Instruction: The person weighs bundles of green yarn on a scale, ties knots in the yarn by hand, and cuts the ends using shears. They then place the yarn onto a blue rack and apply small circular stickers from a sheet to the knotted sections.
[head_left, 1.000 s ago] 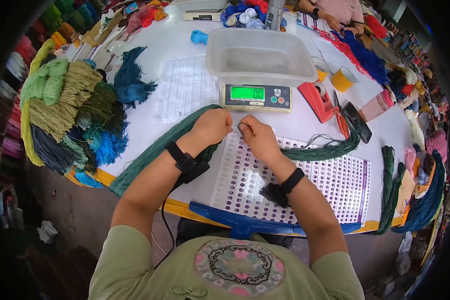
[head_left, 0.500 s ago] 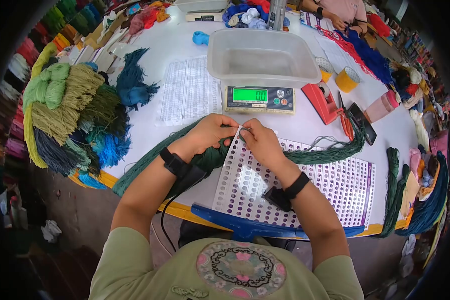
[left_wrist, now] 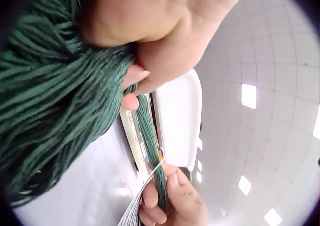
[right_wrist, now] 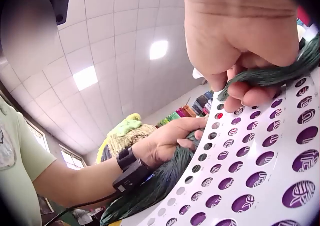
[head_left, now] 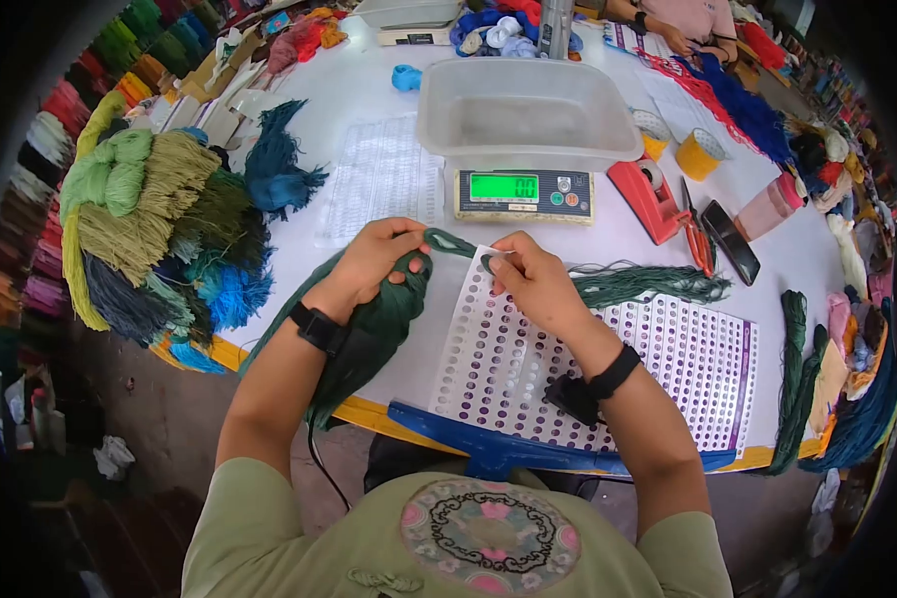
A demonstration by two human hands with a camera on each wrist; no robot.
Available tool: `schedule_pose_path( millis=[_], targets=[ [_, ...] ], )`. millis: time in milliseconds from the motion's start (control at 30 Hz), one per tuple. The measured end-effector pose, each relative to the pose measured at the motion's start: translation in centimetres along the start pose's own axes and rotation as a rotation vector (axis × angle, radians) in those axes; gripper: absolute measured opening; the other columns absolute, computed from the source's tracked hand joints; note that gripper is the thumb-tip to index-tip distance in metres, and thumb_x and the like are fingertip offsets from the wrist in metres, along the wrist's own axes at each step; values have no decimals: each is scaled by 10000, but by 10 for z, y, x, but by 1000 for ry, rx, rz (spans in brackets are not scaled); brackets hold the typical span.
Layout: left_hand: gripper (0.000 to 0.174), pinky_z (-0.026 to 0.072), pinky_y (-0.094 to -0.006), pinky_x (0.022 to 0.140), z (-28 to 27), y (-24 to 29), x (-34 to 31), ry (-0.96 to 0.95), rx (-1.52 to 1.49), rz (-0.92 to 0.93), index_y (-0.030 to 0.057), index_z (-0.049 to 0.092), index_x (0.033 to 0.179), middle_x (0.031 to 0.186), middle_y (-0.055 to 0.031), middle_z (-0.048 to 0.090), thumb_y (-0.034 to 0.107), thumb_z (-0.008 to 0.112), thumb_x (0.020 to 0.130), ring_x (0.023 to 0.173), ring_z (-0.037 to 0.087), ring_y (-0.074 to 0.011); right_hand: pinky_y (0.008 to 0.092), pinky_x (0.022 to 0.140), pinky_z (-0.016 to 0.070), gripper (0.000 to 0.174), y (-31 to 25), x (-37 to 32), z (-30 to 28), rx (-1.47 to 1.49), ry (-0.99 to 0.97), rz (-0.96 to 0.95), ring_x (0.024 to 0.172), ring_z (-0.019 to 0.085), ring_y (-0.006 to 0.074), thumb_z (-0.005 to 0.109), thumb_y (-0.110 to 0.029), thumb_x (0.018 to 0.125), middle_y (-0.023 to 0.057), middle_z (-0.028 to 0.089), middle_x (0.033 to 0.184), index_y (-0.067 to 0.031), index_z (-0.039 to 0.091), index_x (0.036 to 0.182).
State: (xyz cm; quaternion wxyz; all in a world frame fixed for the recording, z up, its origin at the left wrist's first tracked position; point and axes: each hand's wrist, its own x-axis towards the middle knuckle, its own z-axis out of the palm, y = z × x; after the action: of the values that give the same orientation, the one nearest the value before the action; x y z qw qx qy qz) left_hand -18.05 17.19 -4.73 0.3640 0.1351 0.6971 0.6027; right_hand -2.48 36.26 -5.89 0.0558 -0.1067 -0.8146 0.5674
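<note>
My left hand (head_left: 373,261) grips a thick dark green yarn skein (head_left: 368,344) that hangs over the table's near edge. From its fingers a thinner green length (left_wrist: 146,118) stretches across to the upper left corner of a white card punched with rows of round holes (head_left: 528,369). At that corner my right hand (head_left: 533,284) pinches the green strands together with the card, thumb and fingers curled round them. Beyond this hand the loose green ends (head_left: 658,284) trail rightward over the card. In the right wrist view, purple print shows around and through the holes.
A scale (head_left: 524,195) reading 0.0 carries a translucent tub (head_left: 528,149). Right of it stand a red tape dispenser (head_left: 642,204), orange-handled scissors (head_left: 703,247) and a phone (head_left: 730,242). A pile of yarn hanks (head_left: 139,209) fills the left side. Another person works at the far right.
My left hand has drawn away leftward from the card's corner, and a stretch of green yarn now spans between the hands. My right hand has stayed at the corner.
</note>
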Motion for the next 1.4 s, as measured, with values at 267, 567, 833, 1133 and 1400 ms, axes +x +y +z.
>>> schedule_pose_path(
  millis=[267, 567, 833, 1133, 1400],
  targets=[
    [226, 314, -184, 429, 26, 0, -9, -6, 331, 64, 16, 614, 915, 703, -2, 554, 217, 688, 844, 583, 489, -62, 292, 599, 461, 242, 5, 3, 4, 16, 13, -15, 615, 607, 172, 553, -185, 926, 84, 647, 696, -12, 508, 1090],
    [289, 333, -157, 421, 38, 35, -43, -531, -177, -131, 37, 597, 1167, 879, -70, 646, 151, 530, 910, 620, 535, -62, 296, 564, 474, 298, 1, 8, 3, 16, -43, 111, 603, 621, 163, 615, -202, 889, 106, 667, 746, 12, 535, 1080],
    [248, 411, -211, 466, 61, 20, -9, -455, 640, 84, 70, 617, 1106, 848, -7, 666, 69, 474, 904, 543, 523, -56, 214, 604, 445, 368, 7, 11, -10, 197, -211, 89, 670, 559, 85, 664, -145, 874, 72, 666, 856, 34, 523, 1162],
    [228, 360, -130, 354, 12, 49, -46, -296, -398, -121, -2, 504, 1117, 1035, -130, 614, 124, 562, 936, 662, 547, -97, 287, 703, 494, 633, 3, 14, -15, 97, -249, 119, 758, 630, 160, 453, -563, 935, 114, 670, 877, 22, 520, 1167],
    [204, 354, -176, 370, -67, 27, -12, -283, -1166, -184, 35, 600, 1029, 858, -45, 598, 220, 542, 963, 651, 518, -99, 317, 745, 504, 693, 3, 12, -2, -21, -211, 30, 783, 649, 233, 407, -598, 933, 139, 669, 874, 32, 524, 1199]
  ],
)
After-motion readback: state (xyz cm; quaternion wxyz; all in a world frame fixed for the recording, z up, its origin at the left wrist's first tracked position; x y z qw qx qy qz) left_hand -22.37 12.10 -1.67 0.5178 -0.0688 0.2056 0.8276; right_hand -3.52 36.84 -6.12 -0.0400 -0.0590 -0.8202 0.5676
